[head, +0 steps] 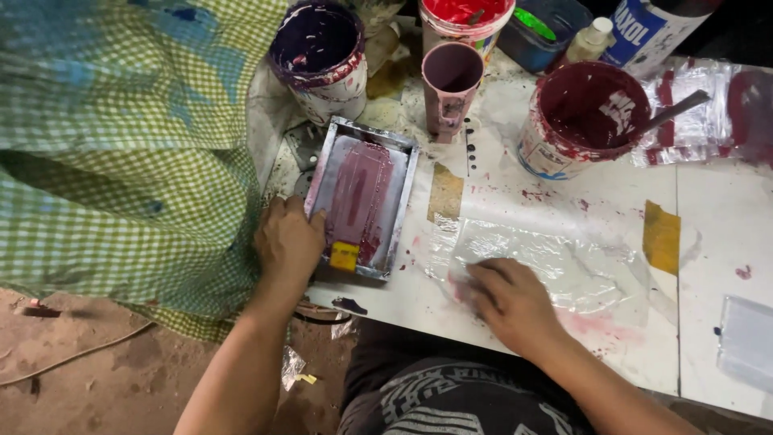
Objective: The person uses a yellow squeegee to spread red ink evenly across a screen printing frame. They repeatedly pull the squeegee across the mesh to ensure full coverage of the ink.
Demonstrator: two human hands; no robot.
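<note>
bucket (581, 121) holds maroon paint; left hand (287, 242) grips framed screen (364, 197).

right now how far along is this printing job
Done: the small framed screen is already smeared with maroon ink, and the paint tubs are open. In hand: the left hand steadies the frame while the right hand presses on the clear plastic sheet. Left: that sheet shows only faint pink smudges, no clear print.
</note>
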